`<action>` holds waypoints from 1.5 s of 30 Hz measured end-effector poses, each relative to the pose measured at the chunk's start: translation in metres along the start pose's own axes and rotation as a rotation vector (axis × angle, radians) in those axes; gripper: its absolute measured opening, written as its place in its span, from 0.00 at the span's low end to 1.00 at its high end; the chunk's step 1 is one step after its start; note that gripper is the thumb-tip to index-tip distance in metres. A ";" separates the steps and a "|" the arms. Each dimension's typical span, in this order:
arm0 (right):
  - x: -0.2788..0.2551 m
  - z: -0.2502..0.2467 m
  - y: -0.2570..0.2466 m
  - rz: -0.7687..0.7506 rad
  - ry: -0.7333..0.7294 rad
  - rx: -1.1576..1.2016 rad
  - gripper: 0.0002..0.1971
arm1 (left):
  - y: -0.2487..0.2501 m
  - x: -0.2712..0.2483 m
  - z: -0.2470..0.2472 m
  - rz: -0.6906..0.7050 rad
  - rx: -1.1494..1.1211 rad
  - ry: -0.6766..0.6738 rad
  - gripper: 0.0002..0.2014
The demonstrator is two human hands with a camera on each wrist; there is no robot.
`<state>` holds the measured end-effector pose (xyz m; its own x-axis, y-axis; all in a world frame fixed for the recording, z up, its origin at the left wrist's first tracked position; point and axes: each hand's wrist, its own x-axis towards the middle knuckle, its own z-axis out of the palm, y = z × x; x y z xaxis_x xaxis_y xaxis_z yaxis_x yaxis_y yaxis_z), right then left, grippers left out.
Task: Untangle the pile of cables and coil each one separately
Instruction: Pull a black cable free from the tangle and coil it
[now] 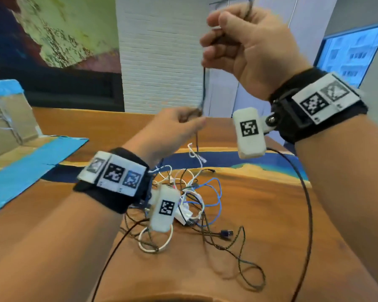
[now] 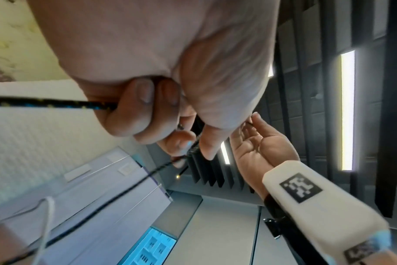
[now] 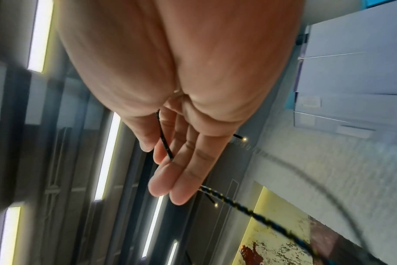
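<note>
I cannot follow the dark braided cable to its top, because the picture's edge cuts it off above my right hand. My left hand looks blurry, so where its fingers pinch is hard to see. My left wrist camera covers part of the cable pile. The thin wires there cross so much that I cannot tell which goes over which.
</note>
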<state>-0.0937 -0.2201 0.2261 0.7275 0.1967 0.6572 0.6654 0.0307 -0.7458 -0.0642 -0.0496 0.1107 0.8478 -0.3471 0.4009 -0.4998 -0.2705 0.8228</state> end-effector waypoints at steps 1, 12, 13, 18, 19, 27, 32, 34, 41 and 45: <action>-0.004 -0.002 0.004 0.012 0.029 0.047 0.07 | -0.002 0.000 0.005 -0.009 0.013 -0.029 0.11; -0.079 0.018 0.127 0.519 -0.228 -0.323 0.07 | -0.001 -0.004 -0.010 0.026 -0.256 0.175 0.14; -0.080 0.019 0.131 0.509 -0.216 -0.403 0.06 | -0.002 -0.004 -0.012 0.021 -0.254 0.207 0.14; -0.074 0.000 0.135 0.444 0.028 -0.576 0.06 | -0.010 -0.006 -0.026 -0.023 -0.391 0.334 0.08; -0.074 0.001 0.135 0.441 0.024 -0.531 0.04 | -0.008 -0.007 -0.027 -0.019 -0.414 0.333 0.08; -0.070 0.023 0.139 0.063 0.408 -0.394 0.20 | 0.012 0.002 -0.020 0.117 -0.511 0.289 0.05; -0.066 0.024 0.146 -0.052 0.473 -0.611 0.17 | -0.006 -0.001 -0.022 0.088 -0.533 0.279 0.05; -0.069 0.031 0.153 0.016 0.310 -0.627 0.15 | -0.008 -0.003 -0.023 0.087 -0.543 0.279 0.05; -0.074 0.035 0.149 0.586 -0.204 -0.630 0.15 | -0.005 -0.005 -0.040 0.178 -0.494 0.260 0.05; -0.047 0.015 0.117 0.526 0.149 -0.049 0.18 | -0.012 -0.004 -0.048 0.059 -0.379 0.207 0.07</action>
<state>-0.0527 -0.2113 0.1059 0.9776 0.0326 0.2078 0.2099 -0.0807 -0.9744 -0.0529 -0.0016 0.1185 0.8568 -0.1546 0.4919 -0.4805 0.1070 0.8705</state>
